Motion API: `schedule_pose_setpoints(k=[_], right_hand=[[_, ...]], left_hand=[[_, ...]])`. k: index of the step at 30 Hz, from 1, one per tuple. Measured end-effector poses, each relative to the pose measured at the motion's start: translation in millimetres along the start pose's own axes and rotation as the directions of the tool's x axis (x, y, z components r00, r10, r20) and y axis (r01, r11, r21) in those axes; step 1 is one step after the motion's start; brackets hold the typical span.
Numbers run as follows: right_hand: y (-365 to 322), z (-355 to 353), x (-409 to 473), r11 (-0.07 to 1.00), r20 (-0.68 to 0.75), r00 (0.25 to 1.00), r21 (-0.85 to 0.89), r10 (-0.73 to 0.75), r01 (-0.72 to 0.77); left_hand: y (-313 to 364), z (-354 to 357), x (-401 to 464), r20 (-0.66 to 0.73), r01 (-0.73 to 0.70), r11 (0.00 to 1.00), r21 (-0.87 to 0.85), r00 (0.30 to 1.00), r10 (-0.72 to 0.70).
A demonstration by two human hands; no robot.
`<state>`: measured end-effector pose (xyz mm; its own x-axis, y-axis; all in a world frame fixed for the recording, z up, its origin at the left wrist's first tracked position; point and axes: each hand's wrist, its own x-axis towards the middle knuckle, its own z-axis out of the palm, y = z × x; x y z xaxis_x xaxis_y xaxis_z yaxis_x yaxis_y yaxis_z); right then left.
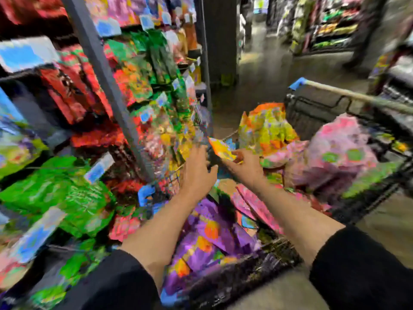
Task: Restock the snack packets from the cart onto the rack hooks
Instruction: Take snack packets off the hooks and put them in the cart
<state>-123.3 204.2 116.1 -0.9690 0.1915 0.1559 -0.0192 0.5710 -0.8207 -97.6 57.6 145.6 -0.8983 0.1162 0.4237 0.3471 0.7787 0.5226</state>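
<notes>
- Head view: No brand, label or price can be read anywhere; the picture is smeared with motion blur and blocky colour.
- The right hand [244,163] pinches one small yellow-and-orange snack packet [221,148] by its lower end, holding it tilted above the cart [312,113] and just beside the rack [116,90].
- The left hand [196,168] reaches forward with fingers spread and relaxed, holding nothing, its fingertips close to the packet's left edge.
- The packet is a flat pouch, bright yellow with an orange border; its printing is illegible.
- One packet is in hand; those heaped in the dark wire cart are too blurred to count, showing as purple packets [207,233] nearest the camera, pink packets [339,151] to the right and a yellow-green bag [267,126] behind.
- The rack on the left hangs thick with red packets [71,90] and green packets [73,198], with pale blue shelf tags [24,53] among them, their writing unreadable.
- Both forearms are bare below black sleeves [362,267].
- The cart's handle [348,95] ends in a blue cap.
</notes>
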Motion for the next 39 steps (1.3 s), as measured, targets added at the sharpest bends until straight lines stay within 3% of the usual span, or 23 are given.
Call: schedule_pose_setpoints(k=[3, 6, 9, 11, 13, 17, 20, 23, 27, 31, 34, 39], right_hand=[[60.8, -28.4, -11.1, 0.993, -0.066, 0.995, -0.092, 0.071, -0.077], [96.7, -69.8, -18.2, 0.969, -0.331, 0.941, -0.199, 0.073, -0.145], [121.5, -111.6, -16.5, 0.919, -0.654, 0.753, -0.338, -0.073, -0.204], [133.0, -139.2, -14.2, 0.909, -0.783, 0.607, -0.343, -0.136, -0.239], [140.2, -162.1, -11.8, 0.922, -0.846, 0.522, -0.283, -0.11, -0.265], [151.8, -184.3, -5.3, 0.964, -0.78, 0.623, -0.12, 0.057, -0.238], [153.8, -186.2, -6.0, 0.978, -0.774, 0.63, -0.073, 0.066, -0.193], [153.1, -187.7, -1.7, 0.976, -0.726, 0.661, 0.071, 0.191, -0.205], [161.2, -195.5, 8.4, 0.971, -0.711, 0.676, 0.038, 0.192, -0.236], [167.7, -194.5, 13.5, 0.965, -0.647, 0.72, 0.108, 0.252, -0.24], [168.1, -191.5, 15.5, 0.973, -0.666, 0.713, 0.101, 0.22, -0.206], [161.6, -195.6, 21.6, 0.971, -0.675, 0.703, 0.22, 0.224, -0.097]], left_hand=[[6.2, 52.2, -9.4, 0.147, 0.095, 0.987, -0.129, 0.986, -0.076], [18.2, 94.0, -5.0, 0.227, 0.057, 0.985, -0.163, 0.974, -0.019], [45.3, 131.5, 11.9, 0.235, -0.033, 0.976, -0.215, 0.968, 0.085], [72.7, 157.4, 22.5, 0.232, -0.119, 0.961, -0.249, 0.956, 0.178], [99.9, 182.9, 27.9, 0.244, -0.195, 0.928, -0.319, 0.929, 0.279], [134.0, 226.8, 39.6, 0.306, -0.204, 0.891, -0.405, 0.888, 0.342], [139.8, 244.1, 55.8, 0.305, -0.125, 0.869, -0.479, 0.904, 0.299], [138.3, 245.7, 81.4, 0.338, -0.121, 0.86, -0.495, 0.885, 0.319], [142.1, 244.9, 129.2, 0.488, -0.194, 0.892, -0.409, 0.779, 0.393], [154.7, 247.0, 158.0, 0.609, -0.172, 0.878, -0.447, 0.66, 0.439], [155.8, 253.4, 162.3, 0.561, -0.234, 0.843, -0.484, 0.656, 0.504], [141.8, 251.9, 146.3, 0.467, -0.174, 0.852, -0.494, 0.774, 0.428]])
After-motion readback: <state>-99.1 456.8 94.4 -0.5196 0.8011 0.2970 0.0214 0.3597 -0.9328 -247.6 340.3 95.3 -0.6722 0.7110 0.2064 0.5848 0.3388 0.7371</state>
